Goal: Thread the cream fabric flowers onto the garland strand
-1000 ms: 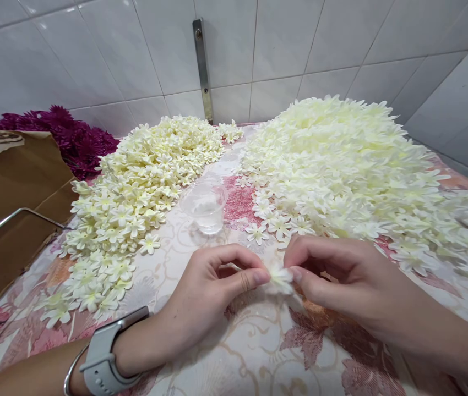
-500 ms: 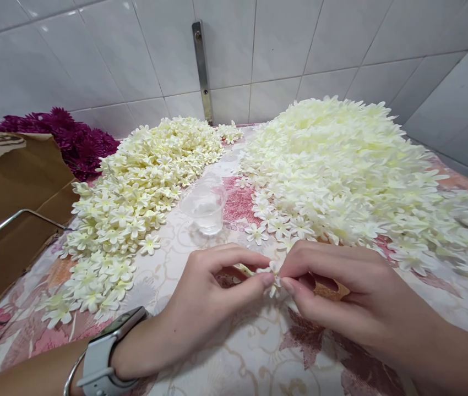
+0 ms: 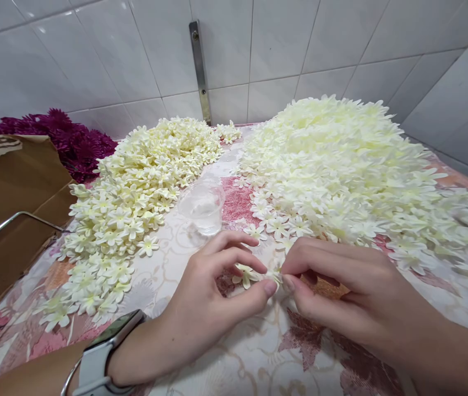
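Between my two hands is a small white artificial flower (image 3: 275, 276), partly hidden by the fingertips. My left hand (image 3: 213, 291) has thumb and index finger at the flower's left side in a loose pinch, the middle finger lifted above. My right hand (image 3: 341, 291) pinches the flower's right edge between thumb and index finger. Another white flower (image 3: 244, 276) shows behind the left fingers; whether it lies on the cloth I cannot tell. Just beyond the hands, a heap of white flowers (image 3: 328, 165) spreads to the right.
A second heap of cream flowers (image 3: 147, 165) stands at left, with a clear plastic cup (image 3: 204, 209) between the heaps. Purple flowers (image 3: 63, 137) and a cardboard box (image 3: 19, 209) with a metal rod (image 3: 6, 223) are far left. Patterned cloth (image 3: 234, 352) covers the table; tiled walls (image 3: 279, 49) rise behind.
My left fingers have spread a little, the middle finger rising off the index finger. The flower behind them shows more. My right hand keeps its pinch almost unmoved.
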A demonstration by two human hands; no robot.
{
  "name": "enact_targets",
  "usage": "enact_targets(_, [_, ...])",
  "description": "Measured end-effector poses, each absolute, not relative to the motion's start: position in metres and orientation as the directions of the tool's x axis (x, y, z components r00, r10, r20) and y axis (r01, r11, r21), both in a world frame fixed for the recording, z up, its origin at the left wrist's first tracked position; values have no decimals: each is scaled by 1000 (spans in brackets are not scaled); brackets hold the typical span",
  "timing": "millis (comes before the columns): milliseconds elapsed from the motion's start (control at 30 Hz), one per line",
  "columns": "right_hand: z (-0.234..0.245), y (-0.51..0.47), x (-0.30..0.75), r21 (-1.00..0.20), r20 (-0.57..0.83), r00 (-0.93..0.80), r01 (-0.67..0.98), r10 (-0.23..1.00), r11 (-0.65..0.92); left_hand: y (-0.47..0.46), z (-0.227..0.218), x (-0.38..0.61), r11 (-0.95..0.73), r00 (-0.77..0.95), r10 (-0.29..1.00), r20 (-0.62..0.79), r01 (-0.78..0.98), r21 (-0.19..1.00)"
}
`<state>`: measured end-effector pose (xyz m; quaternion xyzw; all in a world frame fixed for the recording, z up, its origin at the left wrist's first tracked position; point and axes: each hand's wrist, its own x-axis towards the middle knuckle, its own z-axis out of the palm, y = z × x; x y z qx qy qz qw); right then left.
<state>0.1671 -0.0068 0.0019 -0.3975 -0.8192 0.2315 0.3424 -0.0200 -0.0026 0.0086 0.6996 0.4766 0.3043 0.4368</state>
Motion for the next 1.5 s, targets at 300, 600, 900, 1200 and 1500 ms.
enact_targets(300, [5,-4,171,-607,390,-420,553,820,571,-2,7,-21,-96,335,942,-31,356,930])
enact_targets(600, [10,6,183,-205,546,-363,816,755,540,0,5,-21,-180,323,944,62,350,919])
enact_targets(900, [16,11,194,-73,604,-334,881,724,467,5,4,-25,-244,355,932,73,466,850])
enact_targets(1200, [10,8,186,-85,626,-404,815,668,573,7,3,-26,-473,503,861,71,744,471])
enact_targets(1500, [-8,-3,169,-274,411,-636,597,653,754,5,2,-29,-553,589,805,75,698,455])
